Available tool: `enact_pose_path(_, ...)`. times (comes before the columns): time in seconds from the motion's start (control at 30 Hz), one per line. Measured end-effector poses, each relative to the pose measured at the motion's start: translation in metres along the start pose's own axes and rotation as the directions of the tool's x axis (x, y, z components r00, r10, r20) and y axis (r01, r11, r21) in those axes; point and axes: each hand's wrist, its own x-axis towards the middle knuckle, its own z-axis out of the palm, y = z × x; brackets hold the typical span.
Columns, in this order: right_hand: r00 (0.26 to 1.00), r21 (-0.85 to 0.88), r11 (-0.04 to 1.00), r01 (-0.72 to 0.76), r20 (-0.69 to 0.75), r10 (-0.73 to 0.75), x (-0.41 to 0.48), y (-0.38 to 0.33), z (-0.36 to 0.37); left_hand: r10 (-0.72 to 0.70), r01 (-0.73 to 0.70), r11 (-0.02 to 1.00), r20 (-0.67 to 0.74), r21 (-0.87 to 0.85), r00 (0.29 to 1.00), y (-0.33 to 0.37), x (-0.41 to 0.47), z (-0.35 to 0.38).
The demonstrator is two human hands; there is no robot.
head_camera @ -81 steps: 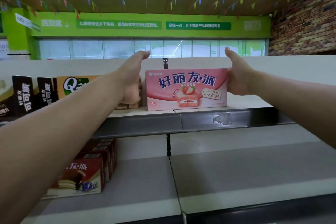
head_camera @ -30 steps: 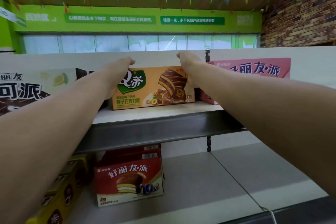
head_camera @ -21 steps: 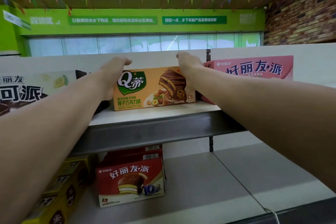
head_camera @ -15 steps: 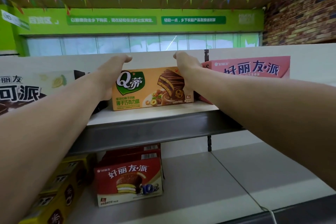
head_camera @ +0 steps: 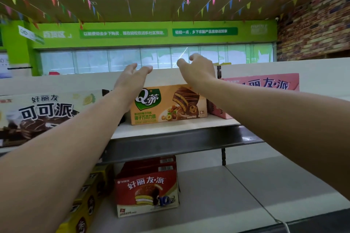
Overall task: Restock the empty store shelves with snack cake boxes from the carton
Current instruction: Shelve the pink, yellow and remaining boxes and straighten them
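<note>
While the left hand (head_camera: pixel 132 75) and right hand (head_camera: pixel 197 70) hover above it, the orange snack cake box (head_camera: pixel 168 104) sits upright on the top shelf (head_camera: pixel 170 130), front facing out. It's got a green Q logo on the left, a chocolate-coated cake cut open on the right, hazelnuts below and a small 6 in the corner. Left hand's fingers are stretched fairly straight, right hand's are loosely curled, and neither one is gripping anything. A pink box (head_camera: pixel 265 85) stands just to its right and a cocoa pie box (head_camera: pixel 43 115) is off to the left. Down on the lower shelf (head_camera: pixel 217 195) there's a row of red boxes (head_camera: pixel 147 193) with yellow boxes (head_camera: pixel 85 204) right beside them.
</note>
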Motion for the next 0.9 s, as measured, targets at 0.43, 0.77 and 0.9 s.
enact_pose_path(0.43,0.988,0.191,0.981,0.02,0.146,-0.049,-0.045,-0.07,0.023,0.218,-0.219,0.975,0.024,0.042,0.976,0.074,-0.03,-0.074)
enact_pose_path(0.77,0.914,0.359,0.927,-0.111,0.404,-0.047,-0.078,-0.095,0.068,0.106,-0.064,0.976,-0.197,0.207,0.975,0.047,-0.042,-0.178)
enact_pose_path(0.9,0.889,0.417,0.896,-0.151,0.454,-0.062,-0.082,-0.101,0.078,0.04,0.008,0.978,-0.223,0.207,0.974,0.025,-0.047,-0.2)
